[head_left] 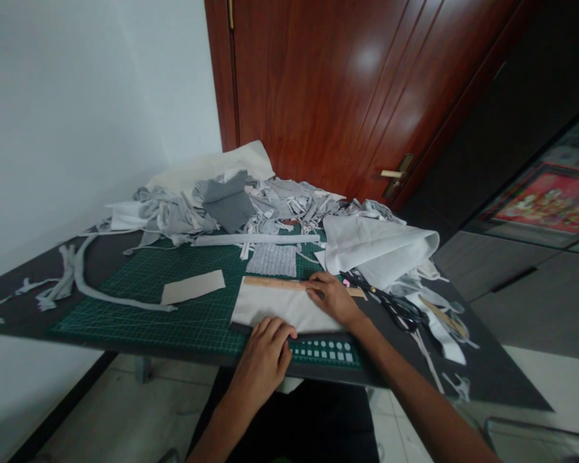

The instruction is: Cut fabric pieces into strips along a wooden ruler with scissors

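A folded piece of white cloth (275, 307) lies flat on the green cutting mat (125, 315), close to the table's front edge. Along the cloth's far edge runs a wooden ruler (270, 282). My right hand (335, 299) has its fingers bent onto the ruler; a thin dark line shows by the fingertips, too small to name. On the near edge of the cloth rests my left hand (267, 347), fingers laid out over the fabric and thumb to the right. Black scissors (395, 305) lie just right of my right hand.
A beige rectangular piece (193, 287) and a long grey strip (110, 296) lie on the mat's left. Grey and white fabric scraps (289, 199) are heaped at the back. A larger white cloth (376, 247) is at right. A wooden door (318, 83) stands behind the table.
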Available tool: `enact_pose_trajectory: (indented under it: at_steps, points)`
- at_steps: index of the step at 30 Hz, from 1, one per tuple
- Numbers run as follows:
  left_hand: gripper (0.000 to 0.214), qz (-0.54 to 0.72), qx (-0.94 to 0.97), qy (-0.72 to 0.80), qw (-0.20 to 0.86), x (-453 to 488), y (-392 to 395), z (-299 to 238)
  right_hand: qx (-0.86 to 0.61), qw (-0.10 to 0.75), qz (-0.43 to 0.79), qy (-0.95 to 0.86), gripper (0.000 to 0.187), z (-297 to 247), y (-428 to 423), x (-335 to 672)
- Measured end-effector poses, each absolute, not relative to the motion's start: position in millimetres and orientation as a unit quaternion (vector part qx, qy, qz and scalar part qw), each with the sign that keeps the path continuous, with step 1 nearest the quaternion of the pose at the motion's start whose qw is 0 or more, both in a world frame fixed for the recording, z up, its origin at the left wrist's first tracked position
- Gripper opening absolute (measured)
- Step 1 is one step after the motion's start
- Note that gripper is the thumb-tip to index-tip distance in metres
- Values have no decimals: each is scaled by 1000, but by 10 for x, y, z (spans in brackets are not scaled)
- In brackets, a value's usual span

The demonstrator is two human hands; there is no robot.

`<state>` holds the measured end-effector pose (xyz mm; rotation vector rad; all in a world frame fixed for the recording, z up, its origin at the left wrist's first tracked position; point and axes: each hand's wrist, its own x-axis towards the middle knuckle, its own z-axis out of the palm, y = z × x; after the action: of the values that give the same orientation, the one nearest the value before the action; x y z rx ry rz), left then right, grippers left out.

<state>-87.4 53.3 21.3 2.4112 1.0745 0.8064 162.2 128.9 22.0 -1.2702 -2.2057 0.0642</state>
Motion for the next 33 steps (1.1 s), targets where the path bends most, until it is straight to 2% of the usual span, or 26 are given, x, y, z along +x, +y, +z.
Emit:
enact_pose_trajectory:
  at_steps: [7, 13, 16, 20, 24, 27, 33]
  points:
    - [26, 280, 859, 388, 184, -884, 536, 201, -522, 321, 19, -790, 29, 122, 1280, 1522]
    - [24, 266, 871, 373, 177, -913, 591, 308, -498, 302, 37, -812, 42, 156, 1266, 1681]
    - [16, 215, 874, 384, 207, -917, 730, 467, -534, 308, 24, -787, 33, 161, 1196, 1777]
    - [23, 111, 852, 451, 241, -878, 1061, 671, -557, 321, 20, -766, 26, 153, 1140, 1810]
    - [26, 74, 871, 454, 175, -706, 1392, 690, -538, 332, 31, -774, 26, 141, 1167, 1802]
    - [21, 102, 883, 444, 113, -530, 1498, 586, -527, 344, 34, -777, 24, 125, 1191, 1808]
    - [22, 181, 893, 407, 63, -430, 1423, 386, -519, 351, 32, -779, 27, 85, 1200, 1825]
